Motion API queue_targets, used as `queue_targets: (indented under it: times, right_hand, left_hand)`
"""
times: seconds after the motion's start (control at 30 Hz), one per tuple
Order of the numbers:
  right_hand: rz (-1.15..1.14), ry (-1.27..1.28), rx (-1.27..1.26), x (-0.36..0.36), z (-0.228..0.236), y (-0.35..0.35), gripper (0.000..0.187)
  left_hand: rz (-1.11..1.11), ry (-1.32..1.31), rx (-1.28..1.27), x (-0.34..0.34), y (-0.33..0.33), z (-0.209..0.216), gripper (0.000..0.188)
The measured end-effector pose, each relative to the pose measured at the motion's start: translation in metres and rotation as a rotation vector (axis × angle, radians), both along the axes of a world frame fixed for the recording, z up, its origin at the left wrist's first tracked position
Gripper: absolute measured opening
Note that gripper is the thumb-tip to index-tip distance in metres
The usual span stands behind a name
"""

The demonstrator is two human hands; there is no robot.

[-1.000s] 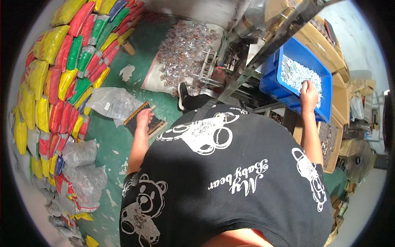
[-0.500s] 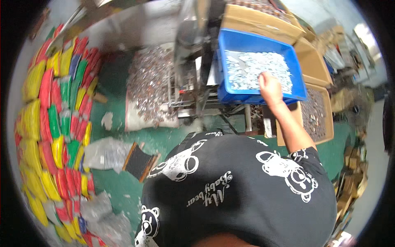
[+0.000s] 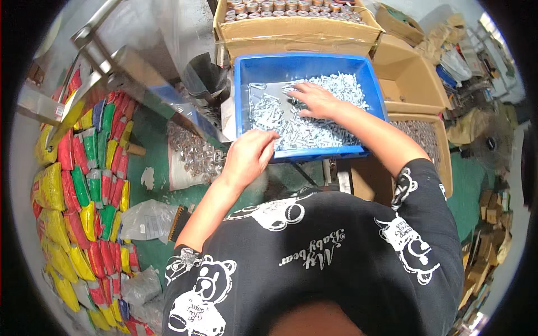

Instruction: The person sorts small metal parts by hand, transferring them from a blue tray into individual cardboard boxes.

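A blue plastic bin (image 3: pixel 364 112) holds a loose layer of small silvery metal parts (image 3: pixel 302 127) that look like screws; a patch of grey bottom shows at its back left. My right hand (image 3: pixel 316 99) is over the middle of the bin with its fingers spread, the fingertips at the parts beside that bare patch. At the bin's front left corner is my left hand (image 3: pixel 246 157), thumb and fingers drawn together by the rim. Whatever they may pinch is too small to make out.
Behind the bin stands a cardboard box (image 3: pixel 291 39) with rows of copper-coloured spools. Open cartons (image 3: pixel 400 78) stand to the right, one with small metal parts. A metal machine frame (image 3: pixel 157 84) rises at the left, near stacked colourful bags (image 3: pixel 92 207) and a plastic bag (image 3: pixel 147 219).
My left hand has come into view at the bin's front left corner. The right hand has gone from curled near the front right to spread farther left. The view has shifted.
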State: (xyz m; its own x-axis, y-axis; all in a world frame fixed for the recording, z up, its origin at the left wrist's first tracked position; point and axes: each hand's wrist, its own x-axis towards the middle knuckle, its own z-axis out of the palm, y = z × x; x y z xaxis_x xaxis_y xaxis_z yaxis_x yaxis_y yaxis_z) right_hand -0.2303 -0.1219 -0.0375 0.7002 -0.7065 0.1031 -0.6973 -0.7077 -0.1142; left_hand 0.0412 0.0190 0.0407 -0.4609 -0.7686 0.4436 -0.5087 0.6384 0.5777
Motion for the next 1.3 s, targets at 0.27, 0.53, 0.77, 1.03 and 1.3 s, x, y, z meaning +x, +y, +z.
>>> queue_targets:
  times: [0.27, 0.53, 0.77, 1.03, 1.3]
  right_hand:
    - [0.211, 0.058, -0.053, 0.009, -0.037, -0.055, 0.031]
    - [0.188, 0.216, -0.006, -0.040, -0.017, -0.025, 0.019]
    - [0.103, 0.327, 0.047, -0.111, 0.021, 0.008, 0.021]
    - [-0.409, -0.064, 0.005, -0.111, 0.025, 0.001, 0.017]
    - [-0.880, -0.295, 0.263, -0.108, 0.031, -0.009, 0.019]
  left_hand:
    - [0.330, -0.298, 0.113, -0.031, -0.017, -0.013, 0.014]
    - [0.310, -0.238, 0.093, -0.027, -0.019, -0.018, 0.011]
    - [0.237, -0.103, 0.043, -0.021, -0.018, -0.023, 0.017]
    - [0.157, -0.094, 0.039, -0.017, -0.020, -0.027, 0.021]
    - [0.085, -0.038, 0.002, -0.014, -0.023, -0.036, 0.022]
